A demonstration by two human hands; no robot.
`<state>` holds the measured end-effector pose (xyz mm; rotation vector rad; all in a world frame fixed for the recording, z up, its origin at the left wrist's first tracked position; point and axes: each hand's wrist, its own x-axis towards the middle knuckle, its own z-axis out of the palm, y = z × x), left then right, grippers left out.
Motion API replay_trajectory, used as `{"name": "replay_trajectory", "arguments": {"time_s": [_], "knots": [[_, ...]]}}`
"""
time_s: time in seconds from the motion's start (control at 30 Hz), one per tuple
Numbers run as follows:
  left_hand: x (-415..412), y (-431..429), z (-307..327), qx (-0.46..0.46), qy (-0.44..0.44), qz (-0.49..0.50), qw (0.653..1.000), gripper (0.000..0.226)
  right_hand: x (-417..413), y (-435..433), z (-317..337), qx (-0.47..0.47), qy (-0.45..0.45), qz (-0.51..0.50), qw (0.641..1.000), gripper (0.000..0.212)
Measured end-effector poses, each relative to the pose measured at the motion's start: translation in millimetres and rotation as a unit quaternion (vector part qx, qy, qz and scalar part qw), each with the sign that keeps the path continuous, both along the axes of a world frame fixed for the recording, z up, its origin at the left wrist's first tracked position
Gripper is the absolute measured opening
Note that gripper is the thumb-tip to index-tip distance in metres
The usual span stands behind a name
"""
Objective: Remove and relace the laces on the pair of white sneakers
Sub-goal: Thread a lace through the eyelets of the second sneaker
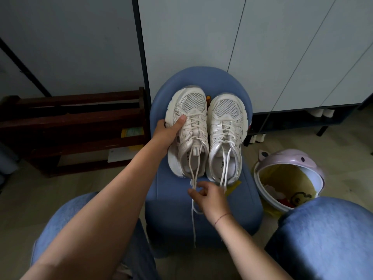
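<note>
Now left hand [167, 132] grips sneaker [193, 102] edge; right hand [211, 198] fingers [192, 192] pinch lace [193, 223] at stool [171, 209] front

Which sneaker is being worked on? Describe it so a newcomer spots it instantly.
Find the blue stool in the middle of the view; a white pair sits side by side on it. It is the left sneaker. Unlike the right sneaker, the left hand grips it and the right hand pinches its laces, which trail over the stool's front.

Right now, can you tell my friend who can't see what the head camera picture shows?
Two white sneakers sit side by side on a blue stool. The left hand grips the left sneaker, and the right hand pinches its loose laces.
</note>
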<state>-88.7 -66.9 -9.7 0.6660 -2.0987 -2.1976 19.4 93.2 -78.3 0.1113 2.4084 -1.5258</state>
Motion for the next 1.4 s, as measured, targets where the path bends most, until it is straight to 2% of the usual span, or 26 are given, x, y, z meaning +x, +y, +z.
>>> {"name": "replay_trajectory", "arguments": {"time_s": [0.17, 0.3, 0.37, 0.47, 0.5, 0.57, 0.67, 0.77, 0.9, 0.97, 1.13, 1.2, 1.33, 1.4], "knots": [[-2, -2, -2, -0.006, -0.003, -0.002, 1.000, 0.077, 5, -6, -7, 0.020, 0.002, 0.012, 1.000, 0.011], [-3, -3, -3, -0.023, -0.018, -0.005, 1.000, 0.080, 23, -2, -5, -0.002, -0.025, 0.027, 0.999, 0.016], [-1, -3, -4, -0.091, -0.023, 0.014, 0.996, 0.087, 28, 5, 5, -0.057, -0.036, 0.000, 0.998, 0.017], [12, 0, 11, -0.251, 0.051, 0.053, 0.965, 0.059, 28, 19, 32, -0.104, -0.010, -0.032, 0.994, 0.010], [19, 3, 21, -0.264, 0.100, 0.040, 0.959, 0.047, 27, 23, 42, -0.102, 0.010, -0.028, 0.994, 0.011], [37, 11, 45, -0.232, 0.174, -0.064, 0.955, 0.029, 25, 26, 56, -0.098, 0.043, -0.015, 0.994, 0.015], [61, 28, 55, -0.181, 0.148, -0.273, 0.933, 0.033, 21, 25, 73, -0.114, 0.085, -0.007, 0.990, 0.013], [71, 42, 40, -0.164, 0.112, -0.365, 0.910, 0.039, 13, 26, 88, -0.185, 0.125, -0.038, 0.974, 0.013], [70, 42, 37, -0.108, 0.078, -0.357, 0.925, 0.045, -6, 26, 103, -0.316, 0.124, -0.119, 0.933, 0.011], [68, 41, 36, -0.103, 0.084, -0.362, 0.923, 0.036, -15, 24, 106, -0.374, 0.105, -0.156, 0.908, 0.010], [67, 39, 40, -0.108, 0.106, -0.372, 0.916, 0.021, -29, 18, 106, -0.420, 0.070, -0.202, 0.882, 0.006], [65, 36, 37, -0.137, 0.104, -0.379, 0.909, 0.022, -33, 18, 104, -0.418, 0.064, -0.213, 0.880, 0.005], [59, 32, 28, -0.282, 0.114, -0.373, 0.877, 0.019, -41, 19, 100, -0.388, 0.069, -0.243, 0.886, 0.004], [56, 33, 24, -0.311, 0.119, -0.357, 0.873, 0.021, -45, 20, 100, -0.379, 0.074, -0.254, 0.887, 0.005]]}}
